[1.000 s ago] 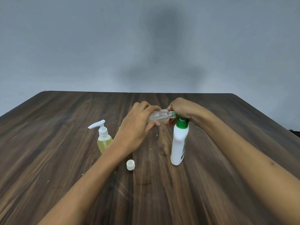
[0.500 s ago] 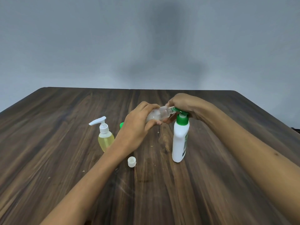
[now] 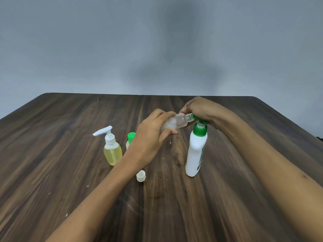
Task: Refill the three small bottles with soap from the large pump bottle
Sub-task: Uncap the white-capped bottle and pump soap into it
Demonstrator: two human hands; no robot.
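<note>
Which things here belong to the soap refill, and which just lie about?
In the job:
left hand
right hand
clear bottle
pump bottle
yellow bottle
green-capped bottle
white cap

Lying about:
crumbs

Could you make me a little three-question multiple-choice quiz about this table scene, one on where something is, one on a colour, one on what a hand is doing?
1. Where does the loose white cap lie?
A. on the table, left of the large white bottle
B. on the yellow soap bottle
C. in a hand

2. What colour is the large bottle's pump?
A. blue
B. green
C. red

3. What does the left hand do?
A. lies flat
B. grips the clear small bottle, tilted
C. holds the cap

Answers: A, it rests on bare wood; B, collar and spout are green; B, fingers curl round it at the spout.
</note>
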